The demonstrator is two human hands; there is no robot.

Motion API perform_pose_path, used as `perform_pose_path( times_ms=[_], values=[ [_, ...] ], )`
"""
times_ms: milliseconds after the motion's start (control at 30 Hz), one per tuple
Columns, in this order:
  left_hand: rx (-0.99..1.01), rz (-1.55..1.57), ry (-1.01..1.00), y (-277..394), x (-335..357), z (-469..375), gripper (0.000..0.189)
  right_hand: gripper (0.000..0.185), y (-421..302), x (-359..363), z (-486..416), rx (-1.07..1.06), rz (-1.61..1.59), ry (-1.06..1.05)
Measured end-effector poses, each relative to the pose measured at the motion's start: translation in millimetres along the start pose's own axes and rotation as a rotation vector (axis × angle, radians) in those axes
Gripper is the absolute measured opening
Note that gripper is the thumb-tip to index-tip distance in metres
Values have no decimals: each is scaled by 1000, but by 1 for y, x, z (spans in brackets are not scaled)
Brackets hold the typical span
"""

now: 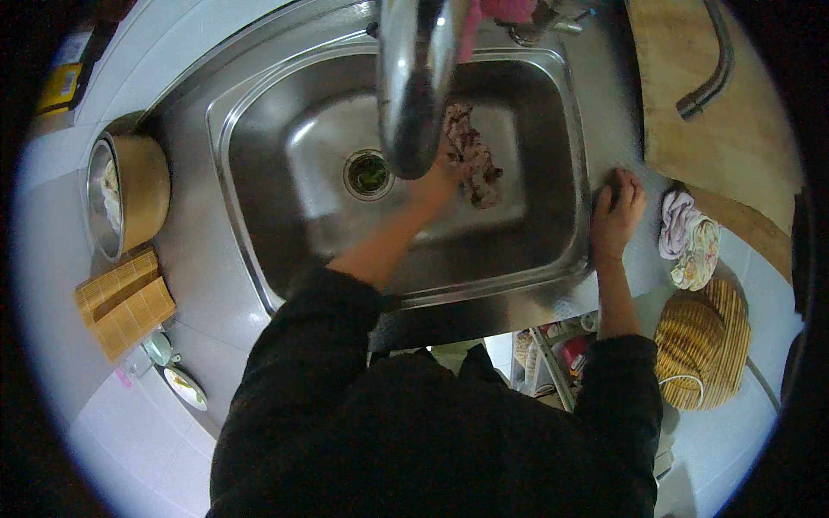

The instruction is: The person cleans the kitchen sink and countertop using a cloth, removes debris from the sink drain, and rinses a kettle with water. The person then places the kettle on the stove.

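Note:
A crumpled pinkish-brown cloth (478,168) lies on the floor of the stainless steel sink (337,230), right of the drain. My left hand (440,178) reaches into the sink and meets the left side of this cloth. It is blurred and partly behind the faucet spout (418,90), so its grip does not show. Something green sits in the drain strainer (368,173). On the steel counter beyond the sink's right rim rests my right hand (620,213), its fingers slightly apart. A dark patch by its fingertips is unclear.
The faucet hangs over the sink's middle. On the left are a metal pot (139,194), bamboo mats (133,307) and a plate with food (186,387). To the right lie a wooden board (712,149), folded cloths (693,243) and wicker baskets (703,346). Pink cloth (508,10) is behind the faucet.

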State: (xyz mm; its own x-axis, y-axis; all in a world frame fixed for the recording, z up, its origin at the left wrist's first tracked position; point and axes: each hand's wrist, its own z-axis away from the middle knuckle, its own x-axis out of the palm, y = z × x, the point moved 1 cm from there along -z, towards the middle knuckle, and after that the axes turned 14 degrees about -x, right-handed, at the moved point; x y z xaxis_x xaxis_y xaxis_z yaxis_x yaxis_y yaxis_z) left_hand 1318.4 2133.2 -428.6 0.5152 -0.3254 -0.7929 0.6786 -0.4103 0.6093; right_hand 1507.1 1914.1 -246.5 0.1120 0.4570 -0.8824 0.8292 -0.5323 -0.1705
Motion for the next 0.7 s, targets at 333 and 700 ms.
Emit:
perform_pose_path(
  times_ms=[333, 700],
  values=[
    [-214, -133, -480, -134, -105, -58, 44, 32, 1, 0, 0, -42, 66, -10],
    [292, -234, -266, -143, -110, -47, 31, 31, 3, 2, 2, -43, 121, -10]
  ],
)
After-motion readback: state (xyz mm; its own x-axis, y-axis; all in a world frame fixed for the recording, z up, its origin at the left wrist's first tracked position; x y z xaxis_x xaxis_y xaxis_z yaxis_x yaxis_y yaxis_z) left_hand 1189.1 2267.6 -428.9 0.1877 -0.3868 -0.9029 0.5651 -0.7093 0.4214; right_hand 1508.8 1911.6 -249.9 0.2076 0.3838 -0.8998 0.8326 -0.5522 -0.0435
